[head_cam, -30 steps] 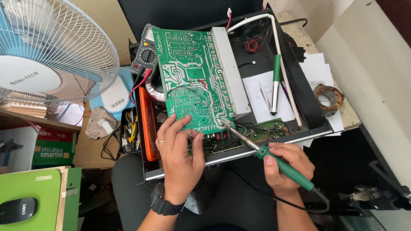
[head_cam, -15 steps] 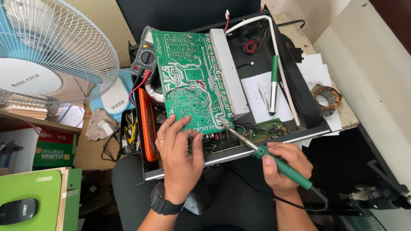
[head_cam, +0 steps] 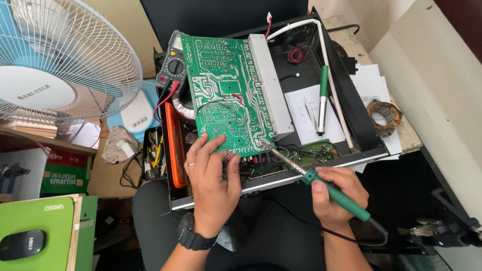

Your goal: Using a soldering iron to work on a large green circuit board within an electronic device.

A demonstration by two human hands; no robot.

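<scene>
Fan [head_cam: 55, 65]: we note a white desk fan at far left, well clear of the work.
Multimeter [head_cam: 173, 62]: beside the board's upper left edge.
Left hand [head_cam: 213, 175]: fingers spread, pressing the green circuit board's [head_cam: 226, 95] lower edge; grips nothing.
Circuit board: solder side up, tilted over the open black chassis [head_cam: 351, 110].
Right hand [head_cam: 334, 193]: closed round the green soldering iron [head_cam: 321, 183], tip at the board's lower right corner.
Advice: we judge the board must be held steady, tip on one joint only, clear of fingers.
Desoldering pump [head_cam: 322, 100]: idle on paper inside the chassis.
</scene>
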